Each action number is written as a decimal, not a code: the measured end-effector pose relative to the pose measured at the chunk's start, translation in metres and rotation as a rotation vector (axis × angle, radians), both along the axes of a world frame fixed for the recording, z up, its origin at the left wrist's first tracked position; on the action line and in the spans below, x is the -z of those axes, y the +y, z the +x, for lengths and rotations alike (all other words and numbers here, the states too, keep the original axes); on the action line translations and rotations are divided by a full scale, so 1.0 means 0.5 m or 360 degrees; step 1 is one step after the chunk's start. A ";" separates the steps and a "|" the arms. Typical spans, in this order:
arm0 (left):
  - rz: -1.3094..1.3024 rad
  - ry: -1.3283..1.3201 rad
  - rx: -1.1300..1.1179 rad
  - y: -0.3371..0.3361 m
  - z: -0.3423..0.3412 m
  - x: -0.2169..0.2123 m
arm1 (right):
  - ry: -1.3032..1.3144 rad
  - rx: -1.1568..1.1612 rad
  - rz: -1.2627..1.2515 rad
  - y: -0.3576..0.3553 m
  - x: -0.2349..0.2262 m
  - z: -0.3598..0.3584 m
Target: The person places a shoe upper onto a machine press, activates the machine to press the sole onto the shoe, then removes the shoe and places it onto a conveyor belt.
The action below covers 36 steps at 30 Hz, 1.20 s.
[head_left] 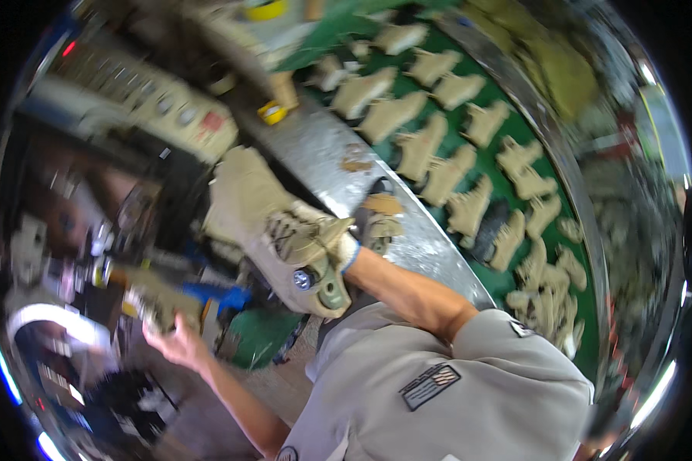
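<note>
Obs.: right hand [338, 244], in a pale work glove, is closed on a tan boot upper [273, 223] mounted on a last, holding it at the heel/ankle end. The boot hangs in the air just off the near edge of the metal bench strip [323, 154], toe pointing up and left twd. the machine w/ a control panel [142, 96]. Left hand [178, 342] is bare, low at left, fingers curled around a small blurred object; can't tell what it is, nor how firm the grip.

Surroundings: green conveyor belt [500, 280] to the right carries many tan boot uppers [430, 150] in loose rows. A second upper [380, 215] sits on the metal strip just beside the gloved wrist. Yellow tape roll [272, 112] at far end of the strip.

Risks, as judged:
- One-hand hold at the boot's rear end; weight sits fwd., so the boot could tip or slip out over the floor.
- Gloved forearm passes v. close to the upper on the strip; a swing back could knock it off the edge.
- Boot nose is near the machine front; a careless push could scuff it or catch the fingers.
- Left hand is occupied, so no spare hand to steady the boot.
- View is motion-blurred, so quick handling looks likely, which raises all of the above.
</note>
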State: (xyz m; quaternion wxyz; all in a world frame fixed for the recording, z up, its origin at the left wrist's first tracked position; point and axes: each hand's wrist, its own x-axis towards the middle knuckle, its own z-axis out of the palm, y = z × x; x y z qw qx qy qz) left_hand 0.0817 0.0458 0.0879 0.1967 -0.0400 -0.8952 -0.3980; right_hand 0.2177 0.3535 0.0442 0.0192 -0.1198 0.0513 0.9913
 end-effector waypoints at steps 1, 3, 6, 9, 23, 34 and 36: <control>-0.0088 0.0064 -0.0034 -0.002 -0.005 0.005 | -0.0061 -0.0062 0.0084 -0.011 -0.019 -0.004; -0.0157 -0.0074 -0.0174 0.007 -0.025 -0.014 | -0.0140 -0.0194 0.0192 -0.039 -0.028 -0.021; -0.0121 -0.0247 -0.0198 -0.028 -0.032 -0.047 | -0.0255 -0.0361 0.0369 -0.099 0.005 -0.065; -0.0076 -0.0863 0.0121 -0.136 -0.027 -0.067 | -0.0327 -0.0427 0.0813 -0.143 -0.010 -0.111; 0.1565 -0.0868 0.0103 -0.137 -0.150 0.007 | -0.0020 -0.0575 0.0990 -0.346 0.032 -0.357; 0.1812 -0.0722 0.0080 -0.094 -0.158 0.106 | -0.0024 -0.0391 0.1209 -0.407 0.052 -0.478; 0.2300 -0.0886 0.0162 -0.071 -0.150 0.133 | -0.0041 -0.0403 0.1396 -0.409 0.051 -0.471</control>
